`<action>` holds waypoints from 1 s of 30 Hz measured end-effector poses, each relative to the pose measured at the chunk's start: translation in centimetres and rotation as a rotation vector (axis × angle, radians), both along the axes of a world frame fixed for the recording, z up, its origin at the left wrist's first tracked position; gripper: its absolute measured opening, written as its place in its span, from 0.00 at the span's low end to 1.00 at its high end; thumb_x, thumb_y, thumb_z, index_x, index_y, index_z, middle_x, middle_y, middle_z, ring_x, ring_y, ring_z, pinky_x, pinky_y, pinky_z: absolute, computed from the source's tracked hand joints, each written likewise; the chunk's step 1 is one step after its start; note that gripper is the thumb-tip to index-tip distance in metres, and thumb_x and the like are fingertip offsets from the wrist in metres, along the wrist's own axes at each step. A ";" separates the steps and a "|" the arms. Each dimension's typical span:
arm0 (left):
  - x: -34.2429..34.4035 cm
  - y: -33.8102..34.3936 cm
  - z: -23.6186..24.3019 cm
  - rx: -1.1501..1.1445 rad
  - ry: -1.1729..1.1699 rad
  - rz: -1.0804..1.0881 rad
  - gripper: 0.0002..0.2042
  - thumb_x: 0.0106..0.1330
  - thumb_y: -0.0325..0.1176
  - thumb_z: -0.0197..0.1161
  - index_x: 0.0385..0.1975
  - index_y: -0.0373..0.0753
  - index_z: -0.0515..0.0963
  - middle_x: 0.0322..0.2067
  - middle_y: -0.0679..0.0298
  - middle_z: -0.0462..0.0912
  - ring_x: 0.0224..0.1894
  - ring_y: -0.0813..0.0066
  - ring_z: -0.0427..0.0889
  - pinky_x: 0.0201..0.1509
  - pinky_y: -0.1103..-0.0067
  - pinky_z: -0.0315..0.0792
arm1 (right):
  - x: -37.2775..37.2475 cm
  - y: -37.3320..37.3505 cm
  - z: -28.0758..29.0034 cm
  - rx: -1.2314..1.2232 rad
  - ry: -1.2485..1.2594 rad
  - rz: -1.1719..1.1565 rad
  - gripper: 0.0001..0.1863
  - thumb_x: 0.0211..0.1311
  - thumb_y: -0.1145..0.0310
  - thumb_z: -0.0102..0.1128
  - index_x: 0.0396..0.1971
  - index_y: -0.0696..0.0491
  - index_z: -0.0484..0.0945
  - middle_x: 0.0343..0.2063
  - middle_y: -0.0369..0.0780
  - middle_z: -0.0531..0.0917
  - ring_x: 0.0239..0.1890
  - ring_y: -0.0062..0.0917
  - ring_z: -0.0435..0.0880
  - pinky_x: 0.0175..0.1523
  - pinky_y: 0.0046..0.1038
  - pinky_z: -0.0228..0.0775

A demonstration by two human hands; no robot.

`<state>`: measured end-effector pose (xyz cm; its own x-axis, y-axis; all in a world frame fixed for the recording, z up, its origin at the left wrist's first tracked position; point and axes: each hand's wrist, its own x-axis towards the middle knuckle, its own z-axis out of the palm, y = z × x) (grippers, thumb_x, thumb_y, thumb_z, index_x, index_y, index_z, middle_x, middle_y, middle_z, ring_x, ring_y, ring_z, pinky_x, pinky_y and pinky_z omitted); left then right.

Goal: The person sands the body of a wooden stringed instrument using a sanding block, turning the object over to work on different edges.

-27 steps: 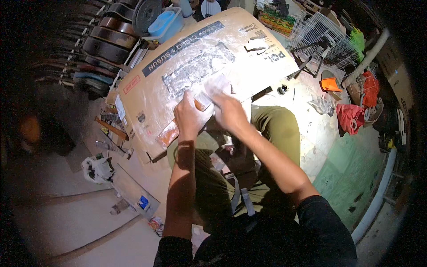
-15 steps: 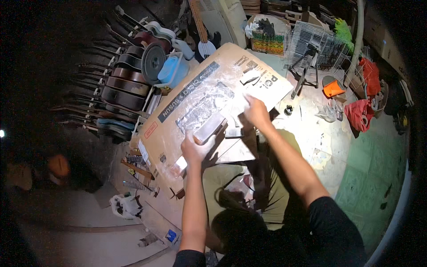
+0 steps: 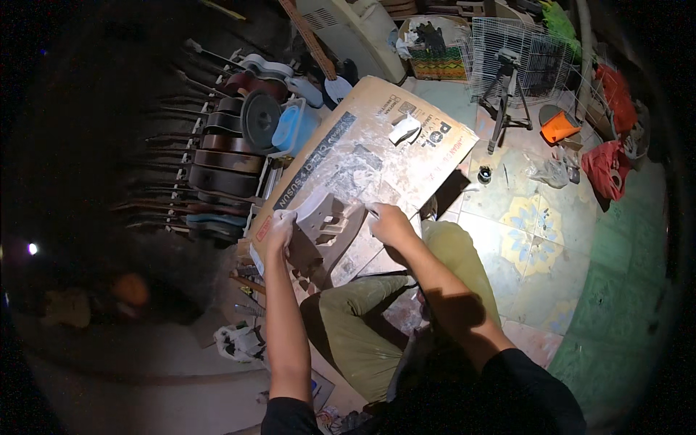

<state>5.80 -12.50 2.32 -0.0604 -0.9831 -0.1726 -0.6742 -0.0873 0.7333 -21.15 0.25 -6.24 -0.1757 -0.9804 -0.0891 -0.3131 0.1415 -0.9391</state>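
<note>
Over the near edge of the cardboard (image 3: 391, 174), my left hand (image 3: 281, 230) clasps the pale cut-out slab (image 3: 313, 216), likely to keep it tilted. My right hand (image 3: 391, 225) curls at its opposite edge — whether gripping, I can't tell — whereas half a second ago it's apart and no cut-outs show.

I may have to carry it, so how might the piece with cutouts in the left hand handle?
The piece is likely stiff: it shows no sag beside the left hand. It may feel fairly heavy, as its sides look thick. It could be slippery, given the pale dust on the cardboard.
</note>
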 end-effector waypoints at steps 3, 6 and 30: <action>-0.7 -1.5 0.7 0.000 -0.063 0.064 0.15 0.61 0.42 0.69 0.28 0.35 0.77 0.26 0.66 0.79 0.30 0.76 0.75 0.36 0.76 0.70 | -1.3 1.3 3.0 0.085 0.087 0.085 0.19 0.57 0.65 0.58 0.49 0.53 0.82 0.40 0.55 0.84 0.46 0.50 0.83 0.53 0.44 0.75; -2.7 -1.9 1.2 0.032 -0.128 0.132 0.18 0.55 0.46 0.76 0.25 0.36 0.79 0.22 0.67 0.80 0.22 0.77 0.74 0.27 0.77 0.68 | -2.3 1.3 2.0 0.127 0.162 0.131 0.20 0.58 0.62 0.60 0.49 0.53 0.82 0.38 0.55 0.84 0.44 0.50 0.84 0.52 0.45 0.75; -7.1 4.2 2.1 -0.433 -0.927 -0.428 0.14 0.54 0.41 0.69 0.35 0.40 0.83 0.26 0.52 0.85 0.31 0.53 0.87 0.36 0.63 0.79 | 3.4 -0.3 5.8 -0.362 0.394 0.065 0.26 0.59 0.78 0.49 0.60 0.52 0.75 0.54 0.47 0.81 0.48 0.46 0.84 0.54 0.40 0.77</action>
